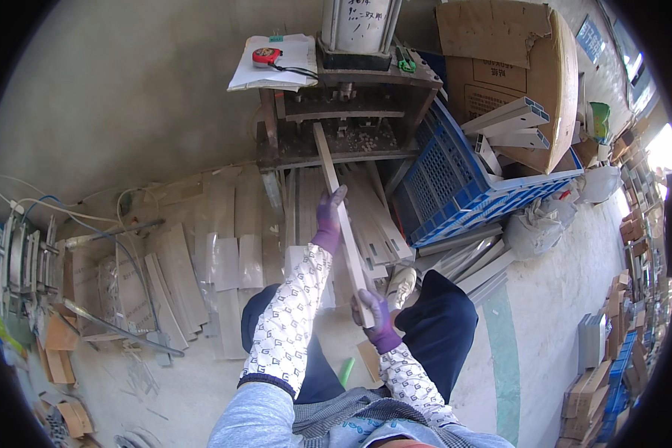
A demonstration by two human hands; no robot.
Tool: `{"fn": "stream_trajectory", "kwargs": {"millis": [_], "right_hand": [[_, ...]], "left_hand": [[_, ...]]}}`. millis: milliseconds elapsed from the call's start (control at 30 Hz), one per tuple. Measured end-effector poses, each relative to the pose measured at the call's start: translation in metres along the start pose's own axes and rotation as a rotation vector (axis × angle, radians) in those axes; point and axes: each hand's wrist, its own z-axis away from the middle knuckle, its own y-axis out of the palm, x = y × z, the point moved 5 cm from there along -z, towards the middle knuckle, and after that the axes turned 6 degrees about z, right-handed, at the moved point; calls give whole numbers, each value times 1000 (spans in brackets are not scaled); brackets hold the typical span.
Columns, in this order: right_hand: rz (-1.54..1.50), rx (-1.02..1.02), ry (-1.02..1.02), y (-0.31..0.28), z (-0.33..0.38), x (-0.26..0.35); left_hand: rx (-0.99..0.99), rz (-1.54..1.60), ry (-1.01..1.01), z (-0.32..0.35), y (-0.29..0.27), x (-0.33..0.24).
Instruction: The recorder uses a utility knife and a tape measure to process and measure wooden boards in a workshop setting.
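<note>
A long pale bar (349,237), like a metal profile, slants from my lap up to a dark metal press (336,157). Its far end reaches into the press opening, over the lower plate. Purple gloves cover both hands. My left hand (328,219) is closed around the bar at mid-length. Lower down, my right hand (380,317) grips the bar near its close end. Inside the press, the ram (345,92) sits above a horizontal plate (343,109), and small bits lie scattered on the bed beneath.
Stacked flat profiles (235,216) lie under and left of the press. At right stand a blue crate (455,179) with cut profiles (511,119) and a cardboard box (500,82). A red tape measure (266,57) rests on papers (295,56) atop the press. A metal frame with hoses (33,254) is far left.
</note>
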Motion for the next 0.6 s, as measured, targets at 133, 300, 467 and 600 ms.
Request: {"fn": "stream_trajectory", "kwargs": {"millis": [133, 300, 467, 600], "right_hand": [[-95, -91, 137, 29, -7, 6], [-31, -172, -62, 57, -65, 53], [506, -262, -643, 52, -58, 53], [-142, -145, 56, 61, -65, 49]], "left_hand": [[52, -28, -6, -1, 1, -9], [41, -202, -36, -24, -56, -4], [-22, -230, -65, 12, -16, -10], [-29, -240, -18, 13, -20, -15]]}}
